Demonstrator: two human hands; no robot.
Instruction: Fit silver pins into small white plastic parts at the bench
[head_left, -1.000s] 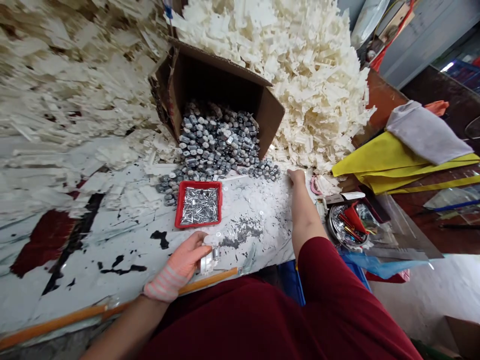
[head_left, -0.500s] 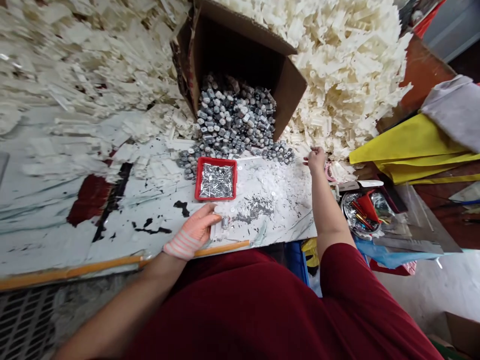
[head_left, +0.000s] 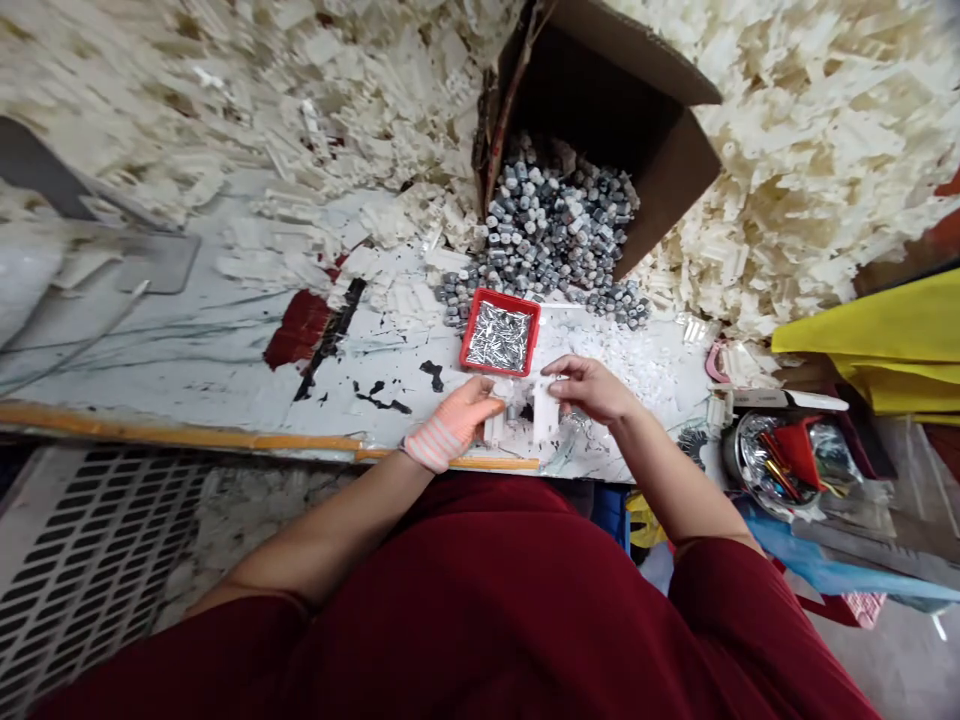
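Note:
My left hand (head_left: 454,425), in an orange and white striped glove, is closed on a white plastic piece (head_left: 493,428) with a small grey cylindrical part against it, just above the table's front edge. Facing it, my bare right hand (head_left: 589,388) pinches another white plastic piece (head_left: 545,408) between thumb and fingers. A narrow gap separates the two pieces. Right behind them stands a red tray (head_left: 463,345) full of thin shiny metal pins (head_left: 498,336). Farther back, many grey cylindrical parts (head_left: 559,225) spill from a tipped cardboard box (head_left: 671,190).
Large heaps of cream plastic pieces (head_left: 810,170) rise at the back on both sides. Small white bits (head_left: 637,360) litter the table right of the tray. A metal bowl of tools (head_left: 757,470) and yellow cloth (head_left: 862,330) are at the right. Orange tape (head_left: 187,430) lines the front edge.
My right hand has come back from the heap's edge at the right to beside my left hand, now with a white plastic piece. The view has shifted left.

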